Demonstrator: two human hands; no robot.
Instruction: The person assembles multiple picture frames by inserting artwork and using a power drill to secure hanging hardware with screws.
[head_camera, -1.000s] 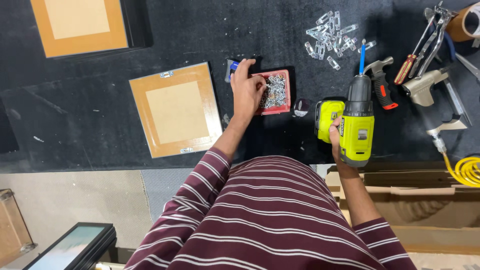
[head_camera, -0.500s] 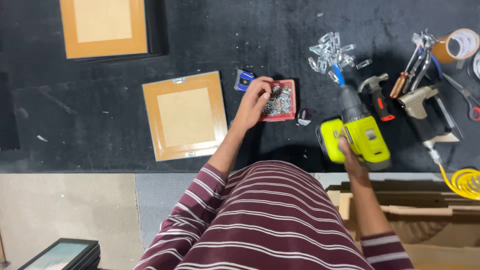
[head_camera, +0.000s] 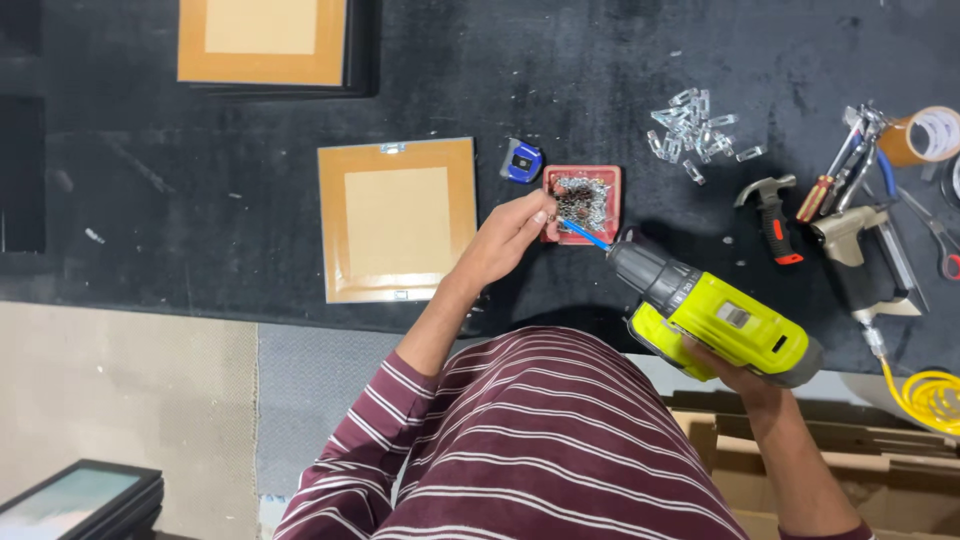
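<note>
Yellow-green and black, the cordless drill (head_camera: 715, 315) is tilting toward the red tray (head_camera: 583, 199) of small metal fasteners, its blue bit (head_camera: 583, 234) nearly meeting my left hand (head_camera: 510, 240). My right hand (head_camera: 735, 372) is clamping the drill's grip from below, mostly hidden under the body. My left fingers are pinching together at the tray's edge; whatever they are holding is too small to make out. One hammer (head_camera: 768, 205), one blue tape measure (head_camera: 522, 160) and two backing-up picture frames (head_camera: 397, 218) are lying on the black mat (head_camera: 150, 200), the farther frame cut off.
</note>
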